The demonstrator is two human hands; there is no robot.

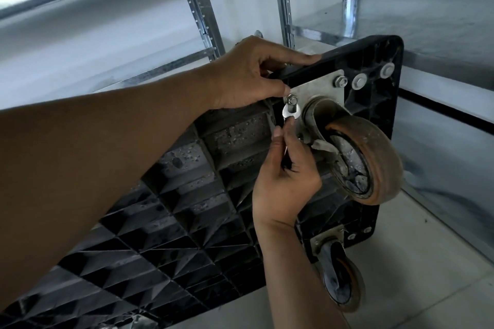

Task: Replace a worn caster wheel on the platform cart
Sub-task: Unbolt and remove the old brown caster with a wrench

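Observation:
The black platform cart (187,222) stands on its edge with its ribbed underside facing me. A worn orange-brown caster wheel (374,157) hangs from a metal mounting plate (318,88) near the cart's top corner. My left hand (251,72) grips the cart's top edge, its thumb beside a nut (292,100) at the plate's left corner. My right hand (286,176) holds a small silver wrench (290,112) whose open head sits just under that nut. Another nut (340,81) is at the plate's upper right corner.
A second caster (339,278) sits at the cart's lower corner, over the pale tiled floor (427,275). Two large washers (359,81) sit on the cart beside the plate. Galvanised metal shelving (197,8) and a white wall stand close behind the cart.

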